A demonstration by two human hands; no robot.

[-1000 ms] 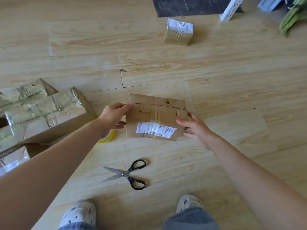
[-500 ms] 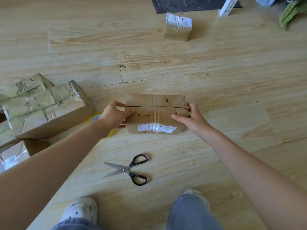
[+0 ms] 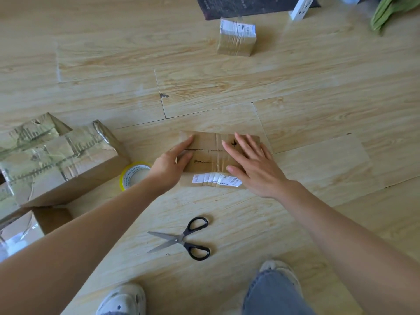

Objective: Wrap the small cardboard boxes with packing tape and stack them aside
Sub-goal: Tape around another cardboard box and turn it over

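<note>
- Pressing flat on a small cardboard box, the right hand lies palm-down over the right part of its top, fingers straight and spread.
- Left hand braces the box's left end, its fingers straight and close together along the top and the thumb laid across the top nearer the person.
- Both bare forearms reach forward from the bottom corners of the view and converge on the box.
- The box sits on the wood-pattern floor directly ahead of the person. A strip of tape crosses its top seam, and a crumpled white label is on its near face.
- A tape roll with a yellow core lies just beside the left wrist, between it and a large taped carton.
- Black-handled scissors lie open on the floor, nearer the person's shoes.
- A second small box, tape-wrapped and labelled on top, stands well apart near a dark mat.
</note>
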